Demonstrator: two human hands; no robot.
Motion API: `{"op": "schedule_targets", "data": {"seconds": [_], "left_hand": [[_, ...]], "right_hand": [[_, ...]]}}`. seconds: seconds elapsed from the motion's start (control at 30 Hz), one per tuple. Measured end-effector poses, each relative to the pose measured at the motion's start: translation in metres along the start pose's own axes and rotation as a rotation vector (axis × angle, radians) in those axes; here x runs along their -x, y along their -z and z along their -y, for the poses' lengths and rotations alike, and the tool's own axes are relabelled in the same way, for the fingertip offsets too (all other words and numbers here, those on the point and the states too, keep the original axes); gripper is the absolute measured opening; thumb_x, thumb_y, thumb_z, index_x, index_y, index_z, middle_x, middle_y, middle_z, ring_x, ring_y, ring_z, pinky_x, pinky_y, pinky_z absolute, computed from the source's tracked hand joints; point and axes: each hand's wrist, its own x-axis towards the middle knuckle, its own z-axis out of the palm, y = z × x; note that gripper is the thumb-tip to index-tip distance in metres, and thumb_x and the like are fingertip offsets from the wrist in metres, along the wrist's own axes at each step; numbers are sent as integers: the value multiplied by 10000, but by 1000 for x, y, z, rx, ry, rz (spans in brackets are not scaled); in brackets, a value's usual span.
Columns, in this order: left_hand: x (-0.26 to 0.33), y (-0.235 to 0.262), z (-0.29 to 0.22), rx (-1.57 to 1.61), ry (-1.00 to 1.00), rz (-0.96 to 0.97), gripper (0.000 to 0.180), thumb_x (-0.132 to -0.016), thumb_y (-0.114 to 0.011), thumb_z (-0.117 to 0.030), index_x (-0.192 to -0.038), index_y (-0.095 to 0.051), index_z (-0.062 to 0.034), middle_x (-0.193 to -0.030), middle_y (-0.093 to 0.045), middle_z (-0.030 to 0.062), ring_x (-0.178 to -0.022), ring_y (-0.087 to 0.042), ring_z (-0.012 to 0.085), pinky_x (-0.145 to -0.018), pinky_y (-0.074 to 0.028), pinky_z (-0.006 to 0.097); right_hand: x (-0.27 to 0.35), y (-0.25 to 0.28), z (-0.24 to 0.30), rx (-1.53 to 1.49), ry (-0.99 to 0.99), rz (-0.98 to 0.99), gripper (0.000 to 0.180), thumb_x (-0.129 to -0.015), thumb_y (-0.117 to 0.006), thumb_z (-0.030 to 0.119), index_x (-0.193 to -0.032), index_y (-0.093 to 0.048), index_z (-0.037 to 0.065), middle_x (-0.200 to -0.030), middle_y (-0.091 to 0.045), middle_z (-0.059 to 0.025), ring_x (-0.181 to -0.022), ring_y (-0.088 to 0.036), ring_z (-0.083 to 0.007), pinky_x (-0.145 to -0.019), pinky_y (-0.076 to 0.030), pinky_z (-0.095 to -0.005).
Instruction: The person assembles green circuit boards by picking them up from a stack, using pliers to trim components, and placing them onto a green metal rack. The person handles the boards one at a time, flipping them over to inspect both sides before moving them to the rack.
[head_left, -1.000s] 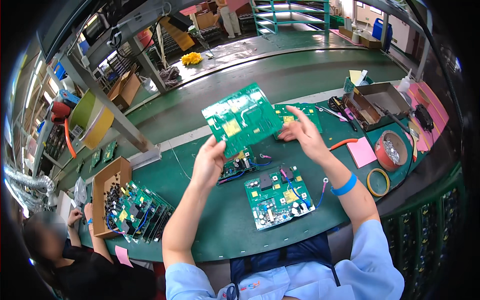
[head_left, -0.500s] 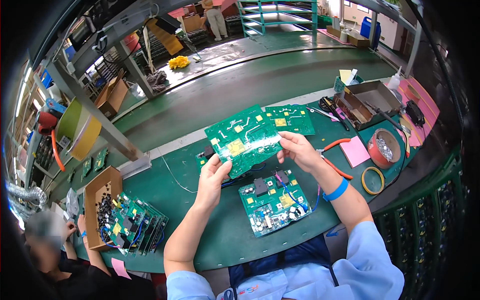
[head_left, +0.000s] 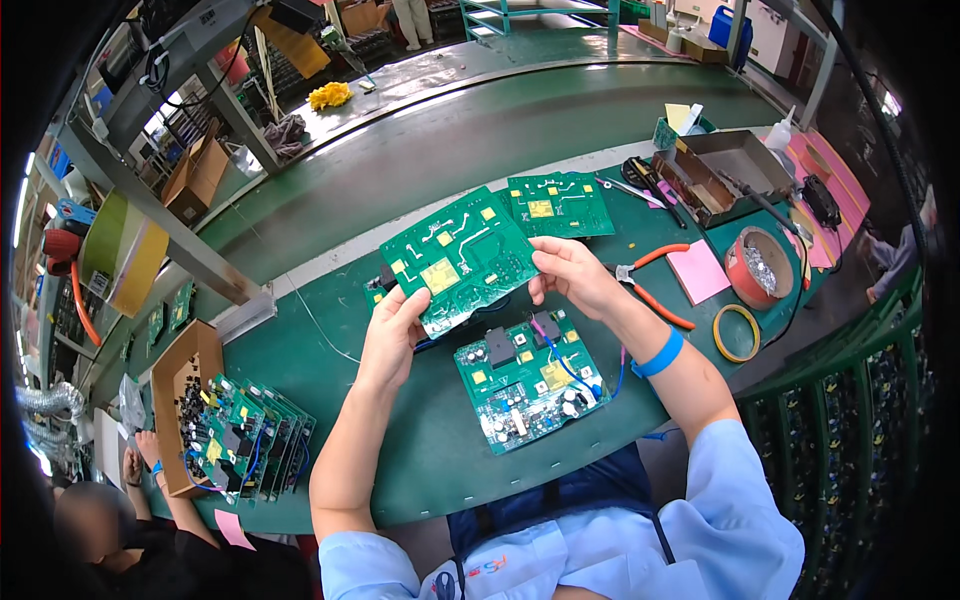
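The green worktop (head_left: pixel 400 440) carries everything here, and the big risk sits right above it: I hold a green circuit board (head_left: pixel 462 258) in the air, solder side up and tilted, just over a second board (head_left: pixel 528 378) that lies flat with its components facing me. If my grip slips, I judge the raised board would drop onto those upright parts and bend or crack something. It hangs only by its edges, so a twist could also flex it.

A third board (head_left: pixel 558 205) lies flat just behind, near enough to be knocked. The orange-handled pliers (head_left: pixel 650 282) rest beside my right wrist, where my forearm could sweep them.

My left hand (head_left: pixel 392 335) pinches the board's lower left edge, thumb on top and fingers (head_left: pixel 415 305) curled underneath, closed firmly on it. My right hand (head_left: pixel 570 275) grips the right edge the same way, thumb over the face and fingers wrapped behind, closed on the board rather than spread.
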Motion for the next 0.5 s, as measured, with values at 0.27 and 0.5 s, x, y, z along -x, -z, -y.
{"op": "schedule_targets", "data": {"seconds": [0.27, 0.5], "left_hand": [[0, 3, -2, 56, -25, -26, 206, -825, -453, -152, -990, -509, -42, -926, -567, 33, -783, -550, 92, -690, -456, 262], [2, 8, -4, 34, 6, -31, 207, -831, -449, -174, -987, -492, -44, -871, -569, 26, -711, -550, 87, -601, -455, 253]], "right_hand": [[6, -3, 19, 564, 219, -96, 338, -810, -486, 181, -1072, -447, -29, -799, -563, -79, -692, -545, -114, -633, -452, -246], [81, 89, 44, 1745, -15, -262, 845, -484, -709, 348, -1200, -350, 79, -1201, -335, -203, -1145, -293, -327, -945, -243, -385]]}}
